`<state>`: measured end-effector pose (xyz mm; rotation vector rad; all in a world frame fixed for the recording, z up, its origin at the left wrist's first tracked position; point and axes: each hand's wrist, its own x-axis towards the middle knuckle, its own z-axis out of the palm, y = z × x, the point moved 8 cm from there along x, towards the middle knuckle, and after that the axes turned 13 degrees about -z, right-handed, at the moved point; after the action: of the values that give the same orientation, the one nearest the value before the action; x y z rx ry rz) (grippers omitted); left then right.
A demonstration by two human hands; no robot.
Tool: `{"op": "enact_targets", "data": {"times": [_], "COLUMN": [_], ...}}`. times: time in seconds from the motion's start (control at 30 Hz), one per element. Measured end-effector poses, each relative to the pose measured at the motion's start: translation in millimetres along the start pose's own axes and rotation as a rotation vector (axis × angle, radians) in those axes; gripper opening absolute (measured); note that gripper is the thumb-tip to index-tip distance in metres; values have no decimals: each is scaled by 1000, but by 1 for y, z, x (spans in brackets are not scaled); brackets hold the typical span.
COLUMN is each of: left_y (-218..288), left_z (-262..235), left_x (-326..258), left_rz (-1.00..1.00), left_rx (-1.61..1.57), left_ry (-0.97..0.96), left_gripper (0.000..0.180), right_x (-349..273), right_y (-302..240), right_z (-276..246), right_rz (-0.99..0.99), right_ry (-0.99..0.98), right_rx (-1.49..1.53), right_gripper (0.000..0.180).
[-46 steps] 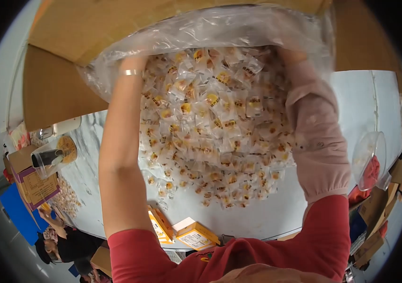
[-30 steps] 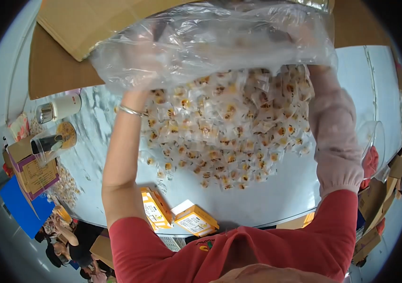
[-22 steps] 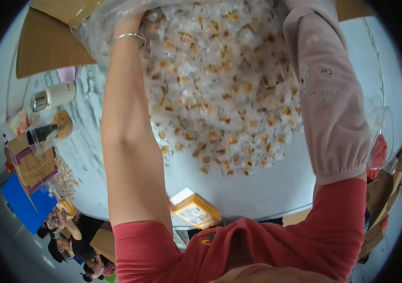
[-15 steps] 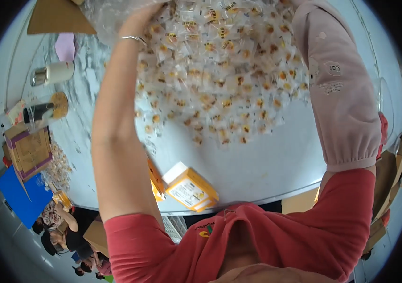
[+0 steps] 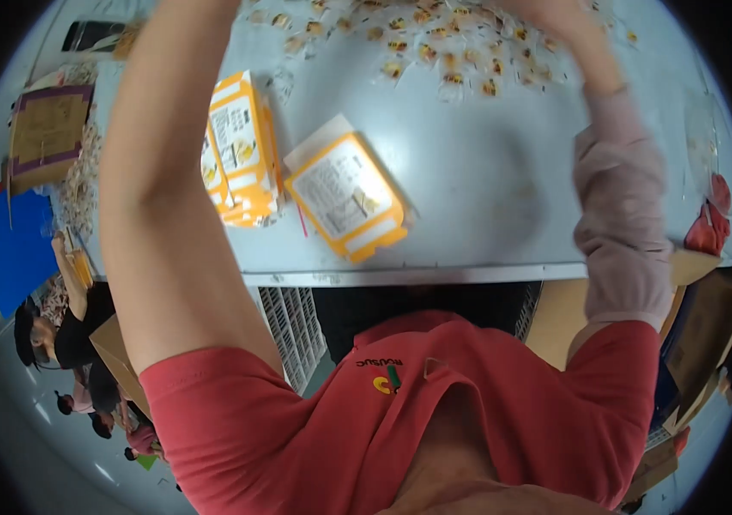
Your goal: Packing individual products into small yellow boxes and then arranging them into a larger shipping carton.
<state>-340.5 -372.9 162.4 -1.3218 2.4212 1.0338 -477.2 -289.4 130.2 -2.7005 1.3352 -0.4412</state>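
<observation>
Small clear packets with yellow-brown contents [image 5: 453, 47] lie scattered over the pale table at the upper edge. Over the right part of them is my right hand [image 5: 550, 15], cut off by the frame and smeared by motion, so I cannot make out its fingers or any hold. A pink sleeve cover [image 5: 623, 206] wraps that forearm. My bare left arm reaches up past the top edge, and its hand is out of sight. Below the packets a yellow-and-white carton [image 5: 349, 196] lies on the table, with more yellow-and-white cartons [image 5: 241, 146] beside my left arm, partly hidden by it.
The table's front edge [image 5: 435, 275] runs just before my body. At the left stand a brown cardboard box [image 5: 50, 129] and a blue panel [image 5: 14, 245], with more packets around. Other people [image 5: 83, 326] work there. Red material [image 5: 709, 227] and cardboard boxes are at the right.
The view has shifted toward my body, so cartons and table edge sit higher. The plastic bag and most of the packet pile have left the frame, and so has my left hand.
</observation>
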Motion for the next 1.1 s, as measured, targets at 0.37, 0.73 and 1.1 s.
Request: {"op": "enact_targets", "data": {"times": [0.37,0.73,1.1], "left_y": [45,45,39], "left_z": [295,316,323], "left_x": [-183,-190,-215], "left_rz": [-209,-182,-363], "left_rx": [660,303,349], "left_ry": [28,476,399], "left_gripper": [114,119,125], "right_x": [-202,-249,-229], "right_y": [-87,31,11], "right_z": [102,33,67], "right_rz": [-204,234,107], "right_ry": [105,507,180], "right_rx": [-105,371,305], "right_gripper": [47,41,38]}}
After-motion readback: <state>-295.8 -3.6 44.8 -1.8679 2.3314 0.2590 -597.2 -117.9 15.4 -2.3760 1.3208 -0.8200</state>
